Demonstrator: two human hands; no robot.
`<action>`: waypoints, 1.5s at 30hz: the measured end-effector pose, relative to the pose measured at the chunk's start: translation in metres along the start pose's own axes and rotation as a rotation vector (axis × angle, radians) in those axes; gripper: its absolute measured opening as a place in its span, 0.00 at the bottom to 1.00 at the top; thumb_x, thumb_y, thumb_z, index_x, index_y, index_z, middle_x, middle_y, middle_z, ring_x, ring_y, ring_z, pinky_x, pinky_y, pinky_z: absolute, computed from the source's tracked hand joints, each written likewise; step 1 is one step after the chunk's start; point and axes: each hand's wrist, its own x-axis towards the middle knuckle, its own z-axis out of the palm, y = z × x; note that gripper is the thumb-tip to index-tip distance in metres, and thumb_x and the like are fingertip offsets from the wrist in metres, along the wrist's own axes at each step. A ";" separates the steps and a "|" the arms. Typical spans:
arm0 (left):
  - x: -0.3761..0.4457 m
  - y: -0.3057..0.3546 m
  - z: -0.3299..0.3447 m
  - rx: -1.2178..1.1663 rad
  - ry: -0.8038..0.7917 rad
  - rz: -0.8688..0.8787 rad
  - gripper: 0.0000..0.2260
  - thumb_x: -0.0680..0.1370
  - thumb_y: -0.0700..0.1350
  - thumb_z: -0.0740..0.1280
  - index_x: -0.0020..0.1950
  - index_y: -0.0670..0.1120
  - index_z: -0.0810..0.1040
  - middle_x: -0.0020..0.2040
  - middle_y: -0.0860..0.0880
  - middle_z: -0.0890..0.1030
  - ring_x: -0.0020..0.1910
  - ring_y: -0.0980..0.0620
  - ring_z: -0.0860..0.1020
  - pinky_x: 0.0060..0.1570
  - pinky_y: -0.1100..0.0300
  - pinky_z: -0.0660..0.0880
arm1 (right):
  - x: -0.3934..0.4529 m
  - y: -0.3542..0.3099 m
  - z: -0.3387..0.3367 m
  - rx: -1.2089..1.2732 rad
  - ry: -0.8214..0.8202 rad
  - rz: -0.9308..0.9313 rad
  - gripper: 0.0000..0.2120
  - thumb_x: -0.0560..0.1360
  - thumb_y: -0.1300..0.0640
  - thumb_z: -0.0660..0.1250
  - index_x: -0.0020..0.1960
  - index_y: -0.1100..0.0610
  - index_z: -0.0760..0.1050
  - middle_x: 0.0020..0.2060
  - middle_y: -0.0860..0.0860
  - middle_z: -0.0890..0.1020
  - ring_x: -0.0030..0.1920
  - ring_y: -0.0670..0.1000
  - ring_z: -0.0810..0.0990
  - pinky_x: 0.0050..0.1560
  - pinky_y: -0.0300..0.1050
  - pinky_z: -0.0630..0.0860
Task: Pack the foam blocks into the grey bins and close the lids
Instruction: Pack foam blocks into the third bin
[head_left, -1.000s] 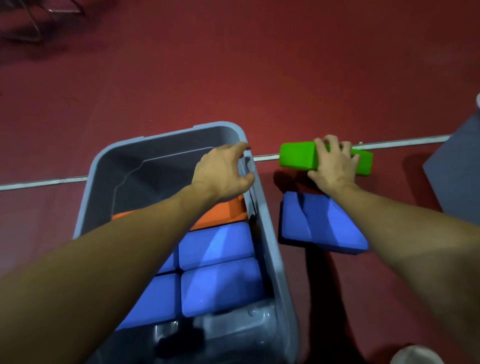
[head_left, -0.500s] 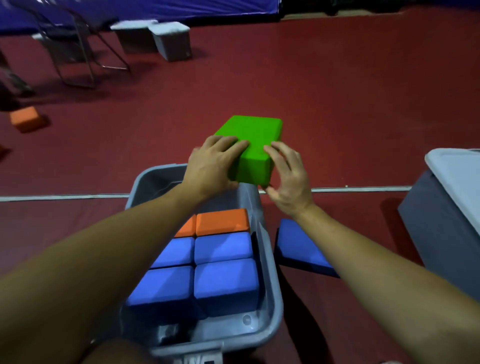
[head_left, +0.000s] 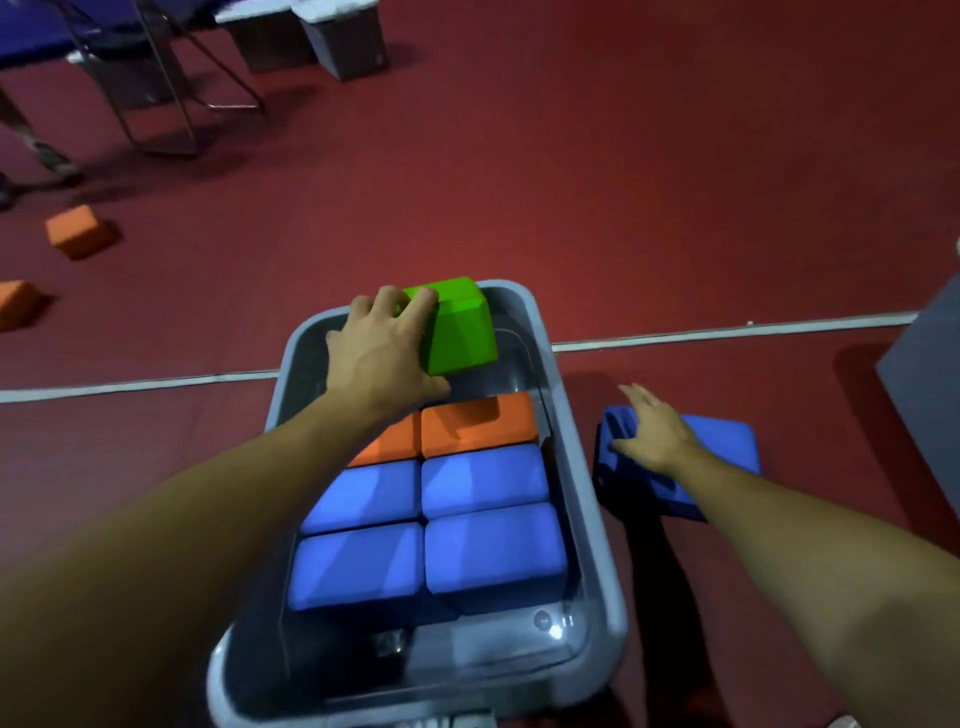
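An open grey bin stands on the red floor below me. Inside lie several blue foam blocks and two orange blocks. My left hand grips a green foam block, tilted, at the bin's far end. My right hand lies with fingers spread on blue foam blocks that rest on the floor just right of the bin; it does not clasp them.
Two loose orange blocks lie on the floor at the far left. Two closed grey bins and a folding chair stand at the back. Another grey bin is at the right edge. A white floor line runs across.
The green block went from the floor, up in both hands, then down into the bin's far end. My right hand let go of it and dropped onto the blue blocks.
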 end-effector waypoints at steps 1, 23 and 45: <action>-0.001 -0.002 0.002 0.004 0.007 -0.005 0.43 0.57 0.59 0.74 0.69 0.54 0.62 0.62 0.44 0.71 0.58 0.37 0.69 0.49 0.37 0.75 | 0.007 0.001 0.006 -0.014 -0.024 -0.006 0.45 0.70 0.49 0.76 0.79 0.52 0.55 0.79 0.54 0.57 0.76 0.59 0.61 0.73 0.52 0.62; -0.010 0.020 -0.009 0.090 0.029 -0.011 0.41 0.60 0.62 0.74 0.69 0.55 0.64 0.62 0.46 0.70 0.58 0.40 0.70 0.47 0.42 0.77 | -0.006 -0.020 -0.007 -0.536 -0.333 -0.017 0.49 0.65 0.45 0.77 0.77 0.41 0.52 0.76 0.54 0.56 0.74 0.63 0.58 0.71 0.65 0.59; -0.015 -0.005 -0.051 -0.095 0.019 -0.165 0.40 0.65 0.60 0.75 0.73 0.51 0.66 0.61 0.46 0.71 0.57 0.41 0.70 0.50 0.48 0.72 | -0.073 -0.172 -0.129 0.288 1.265 -0.388 0.35 0.62 0.55 0.73 0.67 0.61 0.71 0.60 0.60 0.75 0.57 0.63 0.73 0.60 0.53 0.70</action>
